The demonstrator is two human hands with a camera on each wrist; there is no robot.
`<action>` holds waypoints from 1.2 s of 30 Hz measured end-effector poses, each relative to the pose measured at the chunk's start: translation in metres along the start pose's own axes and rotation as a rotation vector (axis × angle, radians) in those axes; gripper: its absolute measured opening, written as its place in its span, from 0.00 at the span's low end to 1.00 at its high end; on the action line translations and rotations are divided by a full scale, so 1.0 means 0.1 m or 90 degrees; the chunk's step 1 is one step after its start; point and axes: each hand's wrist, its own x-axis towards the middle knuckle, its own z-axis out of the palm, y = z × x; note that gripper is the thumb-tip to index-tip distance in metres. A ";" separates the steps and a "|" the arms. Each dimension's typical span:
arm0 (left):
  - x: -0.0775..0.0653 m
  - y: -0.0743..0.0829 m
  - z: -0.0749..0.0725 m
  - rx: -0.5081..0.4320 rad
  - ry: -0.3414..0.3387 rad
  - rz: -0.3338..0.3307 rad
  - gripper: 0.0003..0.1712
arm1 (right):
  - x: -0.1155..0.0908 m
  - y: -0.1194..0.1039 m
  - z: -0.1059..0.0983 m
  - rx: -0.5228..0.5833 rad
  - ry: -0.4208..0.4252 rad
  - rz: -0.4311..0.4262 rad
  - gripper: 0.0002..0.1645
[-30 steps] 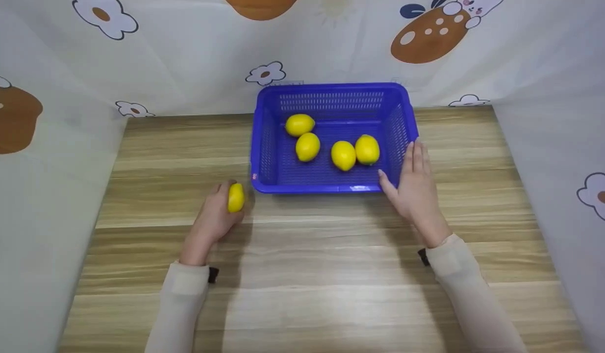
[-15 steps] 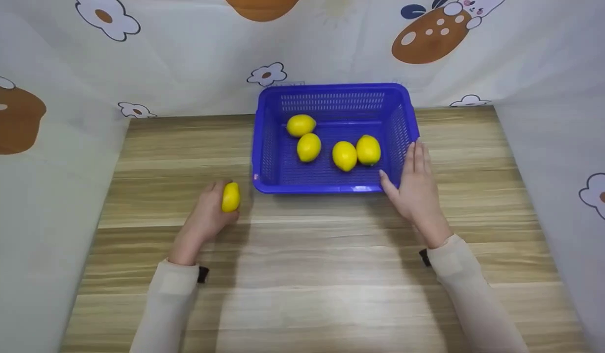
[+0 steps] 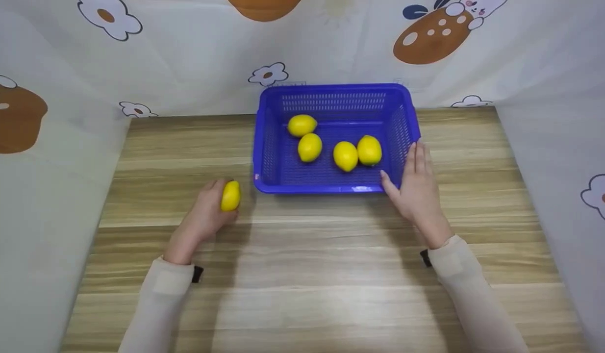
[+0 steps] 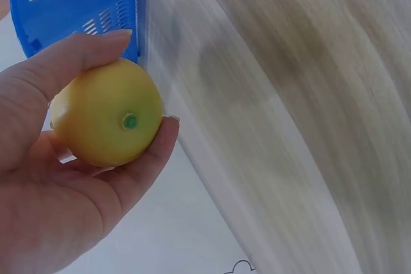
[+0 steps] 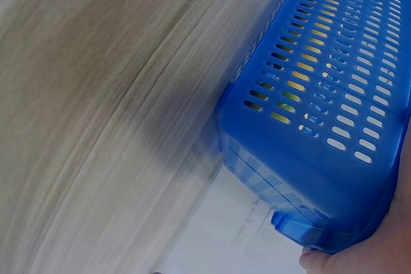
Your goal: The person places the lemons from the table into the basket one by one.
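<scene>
My left hand (image 3: 204, 211) grips a yellow lemon (image 3: 230, 196) just left of the basket's front left corner. In the left wrist view the thumb lies over the lemon (image 4: 106, 113) and the fingers curl under it, its green stem end showing. A blue slotted plastic basket (image 3: 312, 189) holds several more lemons, among them a pair touching at the left (image 3: 310, 147) and a pair at the right (image 3: 369, 150). On the basket's right rim rests my right hand (image 3: 420, 196), fingers straight along the side and thumb by the front corner. The right wrist view shows only part of that hand (image 5: 366, 251).
The wood-grain table (image 3: 312, 274) lies under everything. A white sheet (image 3: 185, 59) with flower and brown prints stands behind the basket and along both sides. The basket's back edge is close to the rear sheet.
My left hand and its lemon have shifted slightly left, away from the basket, and the forearm has swung left. The right hand stays on the rim.
</scene>
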 end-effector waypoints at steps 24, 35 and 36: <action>-0.04 0.22 -0.25 -0.005 -0.022 0.032 0.39 | 0.00 -0.02 -0.02 -0.014 0.005 -0.013 0.56; 0.01 0.32 -0.36 0.020 -0.030 0.044 0.40 | 0.00 0.00 -0.01 -0.014 0.001 -0.014 0.56; 0.01 0.33 -0.36 0.023 -0.030 0.048 0.40 | 0.00 0.00 0.00 -0.015 0.000 -0.013 0.57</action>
